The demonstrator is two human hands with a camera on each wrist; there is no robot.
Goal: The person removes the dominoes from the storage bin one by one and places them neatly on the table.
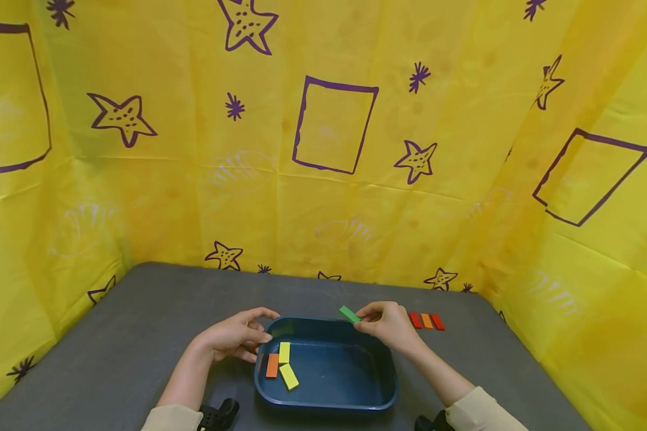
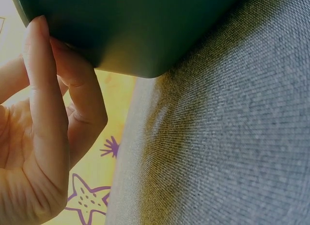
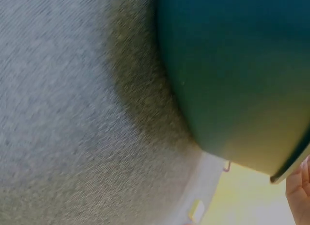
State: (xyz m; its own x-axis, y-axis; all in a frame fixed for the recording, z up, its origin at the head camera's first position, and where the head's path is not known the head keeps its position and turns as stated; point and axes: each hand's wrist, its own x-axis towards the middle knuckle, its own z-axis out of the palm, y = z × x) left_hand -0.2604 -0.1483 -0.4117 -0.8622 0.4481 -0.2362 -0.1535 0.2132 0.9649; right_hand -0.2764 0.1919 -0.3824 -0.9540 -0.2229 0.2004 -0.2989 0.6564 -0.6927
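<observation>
A dark blue rectangular tub (image 1: 350, 389) stands on the grey table. Inside, by its left wall, lie an orange block (image 1: 272, 366) and two yellow blocks, one (image 1: 284, 353) upper and one (image 1: 289, 377) lower. My left hand (image 1: 239, 335) holds the tub's left end, with bent fingers against the outer wall (image 2: 121, 36) in the left wrist view. Above the far rim, toward the right, my right hand (image 1: 387, 326) pinches a flat green block (image 1: 349, 314) between thumb and fingers. Only part of the right hand (image 3: 299, 191) shows at the right wrist view's edge, and the green block is hidden there.
Right of the right hand, a red block (image 1: 415, 320), an orange block (image 1: 426, 321) and another red block (image 1: 438, 322) lie in a row on the table (image 1: 140, 335). Yellow patterned cloth (image 1: 345, 197) hangs behind and along both sides.
</observation>
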